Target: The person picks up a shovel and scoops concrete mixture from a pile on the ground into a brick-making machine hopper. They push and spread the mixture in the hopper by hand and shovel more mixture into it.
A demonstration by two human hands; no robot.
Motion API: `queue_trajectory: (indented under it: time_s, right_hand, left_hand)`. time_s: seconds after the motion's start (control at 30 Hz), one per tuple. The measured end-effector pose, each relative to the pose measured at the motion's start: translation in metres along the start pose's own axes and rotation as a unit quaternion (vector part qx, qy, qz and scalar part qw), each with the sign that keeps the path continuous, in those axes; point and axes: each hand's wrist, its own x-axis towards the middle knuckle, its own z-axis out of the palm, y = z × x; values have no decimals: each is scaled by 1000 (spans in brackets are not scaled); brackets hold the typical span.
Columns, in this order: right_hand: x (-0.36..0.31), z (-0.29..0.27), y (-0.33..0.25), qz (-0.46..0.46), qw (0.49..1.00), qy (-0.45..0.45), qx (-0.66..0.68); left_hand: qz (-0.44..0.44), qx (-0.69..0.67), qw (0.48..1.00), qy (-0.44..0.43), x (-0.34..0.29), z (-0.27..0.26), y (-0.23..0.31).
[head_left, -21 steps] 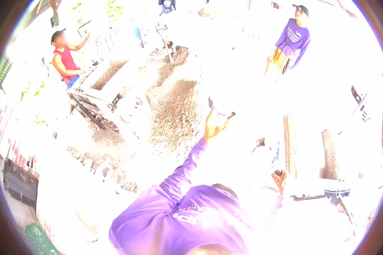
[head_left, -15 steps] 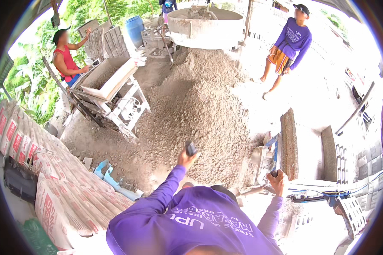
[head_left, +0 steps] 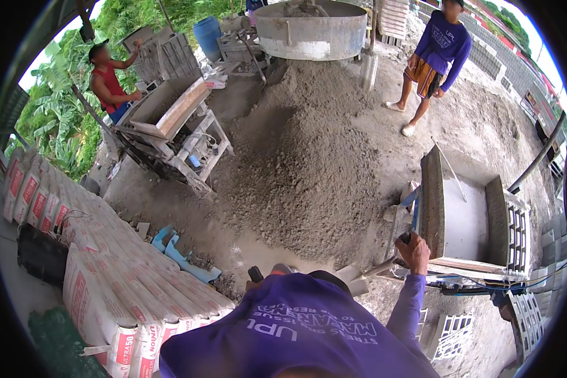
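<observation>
My right hand [head_left: 414, 254] is closed round a dark grip [head_left: 404, 238]. A metal bar [head_left: 379, 268] runs from beside that fist toward grey pipe-like parts [head_left: 353, 281] in front of my body. Most of my left hand [head_left: 253, 285] is hidden behind my purple shirt; a black grip [head_left: 255, 273] sticks up from it. Close to that grip shows a small orange-red thing [head_left: 281, 269] that I cannot make out. To the right of my right fist stands a wide grey trough [head_left: 431, 208] with a thin rod [head_left: 448, 165] leaning in it.
A gravelly heap [head_left: 302, 157] lies ahead below a round mixer pan [head_left: 312, 34]. Stacked cement bags [head_left: 101, 277] and torn blue plastic [head_left: 186, 258] are left. A person in red [head_left: 110, 88] works by a wooden-framed hopper [head_left: 170, 113]; another in purple [head_left: 444, 47] stands right.
My left hand has come down and back toward my body with the black grip, from out over the gravel. The right hand stays closed on its grip. The view has shifted slightly.
</observation>
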Motion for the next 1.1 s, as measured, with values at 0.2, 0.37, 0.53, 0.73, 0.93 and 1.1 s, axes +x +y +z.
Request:
queue_trajectory:
  time_s: [0.2,0.37,0.53,0.73,0.93,1.1]
  right_hand:
    - [13,-7,-16,-17,999,-33,19]
    - [-2,0,-6,-17,999,-30,28]
    - [-25,-4,-13,-37,998,-7,48]
    - [-54,-8,3,-8,999,11,42]
    - [-71,-13,18,39,998,22,38]
    - [-68,-10,7,48,998,30,41]
  left_hand:
    - [110,30,992,52,7,-8,30]
    - [92,-78,992,-24,-62,-22,80]
    - [169,21,983,-67,-60,-14,97]
    - [264,144,948,-100,-59,5,114]
    - [245,93,959,-105,-46,8,133]
    - [251,-10,941,-226,-59,8,196]
